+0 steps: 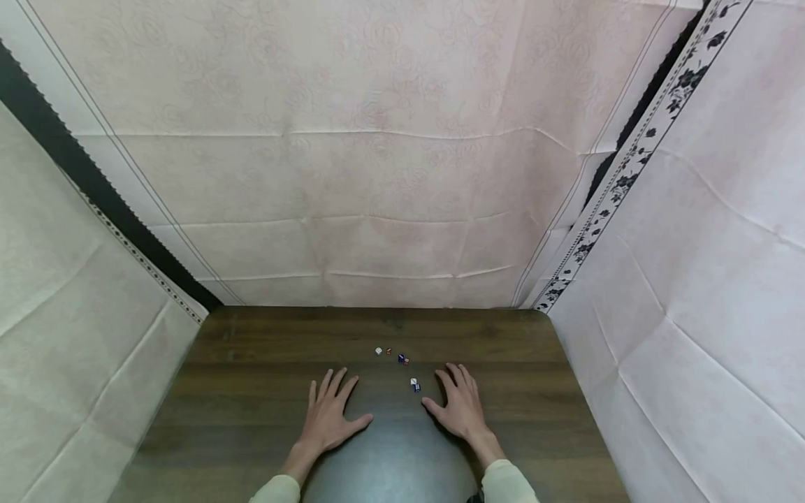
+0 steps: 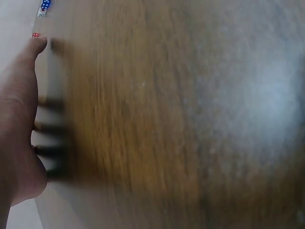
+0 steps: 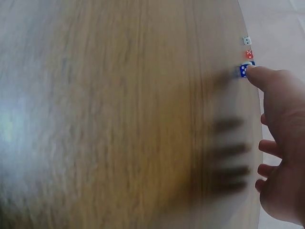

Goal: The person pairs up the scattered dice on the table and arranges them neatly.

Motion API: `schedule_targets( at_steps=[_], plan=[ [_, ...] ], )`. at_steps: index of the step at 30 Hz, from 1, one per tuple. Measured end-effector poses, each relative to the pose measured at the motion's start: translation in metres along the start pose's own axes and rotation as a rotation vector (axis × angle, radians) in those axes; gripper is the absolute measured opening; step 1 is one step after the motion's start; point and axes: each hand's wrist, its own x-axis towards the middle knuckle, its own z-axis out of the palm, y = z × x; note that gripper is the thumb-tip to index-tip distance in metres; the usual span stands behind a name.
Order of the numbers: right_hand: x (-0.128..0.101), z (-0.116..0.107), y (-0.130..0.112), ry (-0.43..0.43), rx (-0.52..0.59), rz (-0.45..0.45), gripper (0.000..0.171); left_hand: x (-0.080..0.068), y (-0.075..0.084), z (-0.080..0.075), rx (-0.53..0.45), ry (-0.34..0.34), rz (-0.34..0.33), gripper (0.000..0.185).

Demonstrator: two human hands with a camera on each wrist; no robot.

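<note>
Several small dice lie scattered on the wooden table between and beyond my two hands. At the far side are a white die (image 1: 379,351) and a red die (image 1: 388,351), then a blue die (image 1: 401,358) beside another red one. Closer in, a second white die (image 1: 413,381) sits against a second blue die (image 1: 416,388). To their left, my left hand (image 1: 330,417) is spread palm down, fingers straight and holding nothing. My right hand (image 1: 462,409) lies similarly to their right, its thumb nearest the closer pair. The right wrist view has that thumb partly overlapping a blue die (image 3: 243,70).
The brown wooden table (image 1: 239,391) ends at a straight far edge. Pale creased cloth (image 1: 390,181) hangs behind it, with further cloth panels (image 1: 704,293) at both sides. A glossy reflection shows on the near middle of the tabletop.
</note>
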Motion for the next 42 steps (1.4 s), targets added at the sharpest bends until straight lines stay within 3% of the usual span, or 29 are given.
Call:
schedule_targets(
  at_steps=[4,13,28,42],
  plan=[
    [0.002,0.002,-0.006,0.045,0.019,-0.023,0.064,0.001,0.004,0.003,-0.002,0.01,0.005,0.089],
    [0.007,0.006,-0.02,0.106,0.108,-0.068,0.046,0.005,0.012,0.006,0.006,0.101,0.077,0.073],
    [0.014,0.013,-0.019,-0.004,0.207,-0.068,0.028,0.011,0.024,0.009,-0.067,0.16,0.154,0.06],
    [0.02,0.014,-0.018,-0.027,0.214,-0.051,0.023,0.036,0.044,0.01,-0.166,0.145,0.076,0.05]
  ],
)
